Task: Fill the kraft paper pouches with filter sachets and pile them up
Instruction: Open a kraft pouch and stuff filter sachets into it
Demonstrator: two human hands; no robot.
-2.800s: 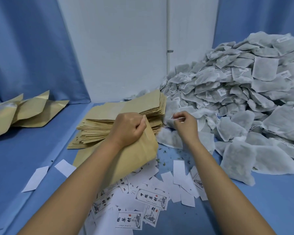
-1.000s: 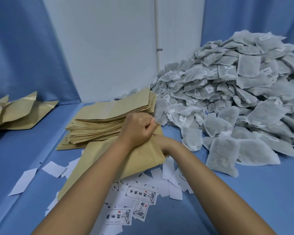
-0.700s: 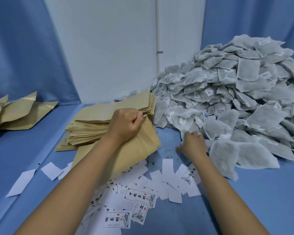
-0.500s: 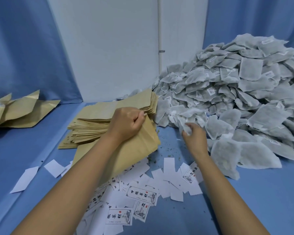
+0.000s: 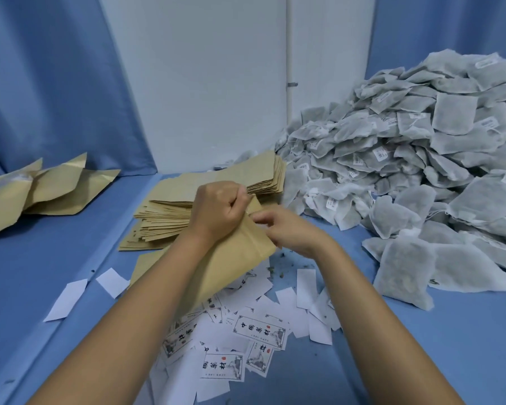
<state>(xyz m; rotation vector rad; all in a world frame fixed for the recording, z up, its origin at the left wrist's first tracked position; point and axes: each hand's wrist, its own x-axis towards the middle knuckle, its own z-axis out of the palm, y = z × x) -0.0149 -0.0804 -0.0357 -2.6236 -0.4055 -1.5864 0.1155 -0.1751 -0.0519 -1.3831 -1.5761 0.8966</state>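
Far to your left, a loose pile of creased brown kraft paper pouches (image 5: 44, 188) lies on the blue cloth-covered table (image 5: 456, 346), close to the blue curtain (image 5: 41, 83). Nearer you, two blank white paper slips (image 5: 66, 299) lie apart from the rest.

Towards the middle, a fanned stack of flat, empty kraft paper pouches (image 5: 211, 182) sits in front of the white wall panel (image 5: 202, 83). Your left hand (image 5: 219, 213) hovers at the near edge of that stack, fingers curled into a tight fist that pinches the top edge of one tan kraft paper pouch (image 5: 228, 267). This pouch hangs from your grip and slopes down towards you, its lower part hidden behind your left forearm.

Your right hand (image 5: 291, 230) sits just to the right, touching the pouch's open top. Its fingers are bent, the tips drawn together at the opening. A sliver of pale material shows there, but whether you hold a sachet cannot be told.

Below both hands, a scatter of white paper labels with black printed characters (image 5: 260, 331) covers the table, some face down. Dark crumbs speckle the cloth nearby.

On your right rises a large heap of grey-white mesh filter sachets (image 5: 421, 159), many with small white tags, reaching back to the curtain. One plump sachet (image 5: 403, 273) rests at its near foot.
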